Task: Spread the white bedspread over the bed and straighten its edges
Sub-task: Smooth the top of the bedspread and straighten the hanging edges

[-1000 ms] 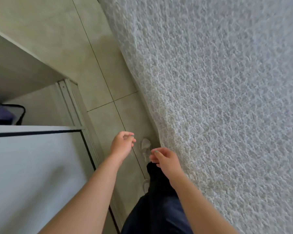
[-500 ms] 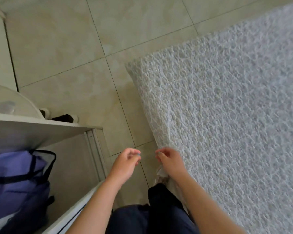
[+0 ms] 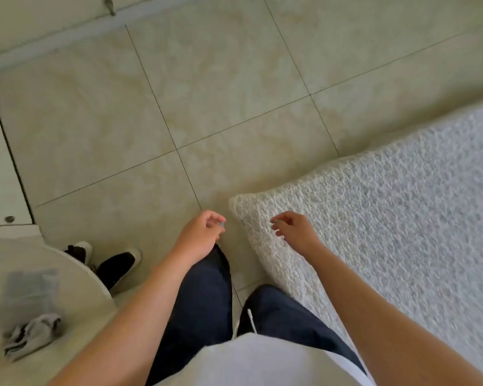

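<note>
White bedspread [image 3: 388, 224]: lying over the bed at your right, its rounded corner reaching toward the floor tiles [image 3: 207, 93] just ahead of your legs.
Left hand [image 3: 202, 236]: you are holding it over the floor, fingers loosely curled, gripping nothing.
Right hand [image 3: 294, 231]: you are hovering it over that corner, apart from the left, fingers slack and empty; contact with the fabric unclear.
Black shoes [image 3: 115, 264]: sitting at your left.

Beige tiled floor [image 3: 234, 79], black shoes [image 3: 115, 266] with white soles beside a pale rounded tabletop [image 3: 76, 344], crumpled striped cloth [image 3: 30, 337] on it, perhaps socks, white cabinet door [image 3: 0, 176] at left.
</note>
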Demonstrator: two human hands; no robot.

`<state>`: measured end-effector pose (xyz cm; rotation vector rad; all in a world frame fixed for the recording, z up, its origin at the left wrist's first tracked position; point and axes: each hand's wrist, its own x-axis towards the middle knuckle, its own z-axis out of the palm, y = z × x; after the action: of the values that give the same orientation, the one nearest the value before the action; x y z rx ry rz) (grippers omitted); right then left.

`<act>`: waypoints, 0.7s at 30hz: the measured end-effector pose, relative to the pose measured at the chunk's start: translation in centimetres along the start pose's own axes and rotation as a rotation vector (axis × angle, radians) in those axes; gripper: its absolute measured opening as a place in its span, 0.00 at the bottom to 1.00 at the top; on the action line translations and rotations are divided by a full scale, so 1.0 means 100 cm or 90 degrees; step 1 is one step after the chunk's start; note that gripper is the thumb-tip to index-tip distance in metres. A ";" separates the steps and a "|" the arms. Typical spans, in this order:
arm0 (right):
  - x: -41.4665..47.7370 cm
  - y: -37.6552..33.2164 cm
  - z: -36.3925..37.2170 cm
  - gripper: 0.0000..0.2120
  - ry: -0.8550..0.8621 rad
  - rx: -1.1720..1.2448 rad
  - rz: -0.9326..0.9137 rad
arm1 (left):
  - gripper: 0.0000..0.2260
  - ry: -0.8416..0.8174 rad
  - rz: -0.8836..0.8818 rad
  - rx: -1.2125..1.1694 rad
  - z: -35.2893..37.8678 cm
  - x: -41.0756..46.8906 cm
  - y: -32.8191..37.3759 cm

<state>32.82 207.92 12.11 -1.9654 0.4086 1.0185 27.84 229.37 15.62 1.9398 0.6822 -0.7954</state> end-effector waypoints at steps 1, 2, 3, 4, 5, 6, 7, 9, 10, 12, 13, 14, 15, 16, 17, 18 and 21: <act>0.011 -0.017 -0.001 0.07 0.000 0.006 0.012 | 0.06 -0.010 0.005 0.029 -0.019 0.014 0.014; 0.018 -0.029 -0.003 0.07 -0.002 0.016 0.023 | 0.05 -0.018 0.015 0.061 -0.034 0.024 0.025; 0.027 -0.044 -0.008 0.08 -0.001 0.028 0.039 | 0.05 -0.030 0.029 0.099 -0.049 0.038 0.042; 0.039 -0.058 -0.015 0.09 0.003 0.048 0.053 | 0.05 -0.045 0.046 0.138 -0.062 0.055 0.059; 0.050 -0.068 -0.022 0.09 0.011 0.070 0.071 | 0.05 -0.061 0.061 0.173 -0.072 0.072 0.078; 0.059 -0.074 -0.029 0.09 0.022 0.094 0.082 | 0.05 -0.073 0.072 0.201 -0.079 0.085 0.094; 0.071 -0.081 -0.038 0.08 0.042 0.124 0.098 | 0.05 -0.091 0.079 0.225 -0.085 0.102 0.113; 0.097 -0.090 -0.058 0.08 0.103 0.207 0.131 | 0.06 -0.129 0.095 0.281 -0.092 0.139 0.153; 0.110 -0.093 -0.067 0.08 0.134 0.252 0.150 | 0.07 -0.144 0.104 0.313 -0.093 0.155 0.172; 0.141 -0.102 -0.085 0.07 0.182 0.340 0.192 | 0.07 -0.170 0.126 0.363 -0.092 0.195 0.213; 0.154 -0.107 -0.092 0.07 0.189 0.381 0.212 | 0.07 -0.182 0.137 0.384 -0.090 0.215 0.232; 0.165 -0.110 -0.098 0.07 0.192 0.425 0.230 | 0.07 -0.192 0.144 0.399 -0.089 0.231 0.249; 0.176 -0.113 -0.106 0.07 0.197 0.459 0.258 | 0.06 -0.209 0.152 0.418 -0.085 0.253 0.268; 0.187 -0.113 -0.112 0.07 0.205 0.487 0.282 | 0.06 -0.230 0.157 0.430 -0.080 0.274 0.287; 0.191 -0.116 -0.116 0.07 0.207 0.501 0.297 | 0.06 -0.247 0.159 0.436 -0.076 0.289 0.301; 0.197 -0.117 -0.120 0.07 0.219 0.525 0.316 | 0.05 -0.268 0.157 0.445 -0.071 0.306 0.318; 0.206 -0.122 -0.129 0.07 0.253 0.598 0.368 | 0.05 -0.327 0.145 0.491 -0.055 0.342 0.354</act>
<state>59.36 206.40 6.39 -1.1687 1.4414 0.5576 76.82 223.56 10.75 2.2646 -0.2003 -1.4789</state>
